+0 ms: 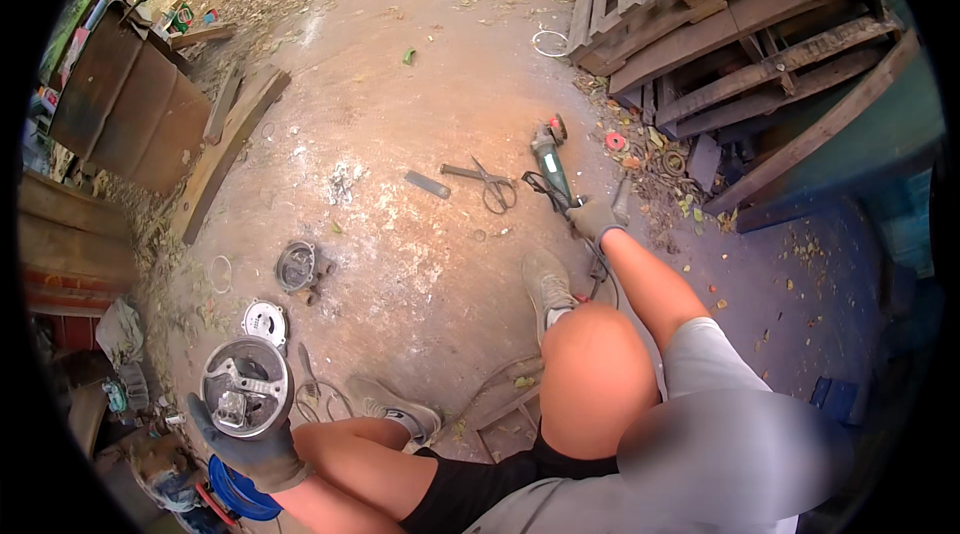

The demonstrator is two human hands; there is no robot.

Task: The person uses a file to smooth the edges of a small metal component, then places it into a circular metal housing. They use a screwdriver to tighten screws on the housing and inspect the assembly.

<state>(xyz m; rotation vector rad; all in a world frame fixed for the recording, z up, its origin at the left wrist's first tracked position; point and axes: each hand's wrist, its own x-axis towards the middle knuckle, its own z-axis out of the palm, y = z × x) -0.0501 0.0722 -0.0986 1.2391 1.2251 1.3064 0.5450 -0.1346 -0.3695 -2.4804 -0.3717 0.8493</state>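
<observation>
metal housing (248,384) rests in our left hand (250,449), fingers curled round its side, while our right hand (597,218), finger closure unclear, meets the grinder (552,164) ahead of our right shoe (547,282), whose bunched cord (541,186) could snag if pulled.

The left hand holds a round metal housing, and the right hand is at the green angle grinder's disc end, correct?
Not quite: the head view shows the right hand at the other end of the green angle grinder, away from the disc. The left hand does hold the round metal housing.
</observation>
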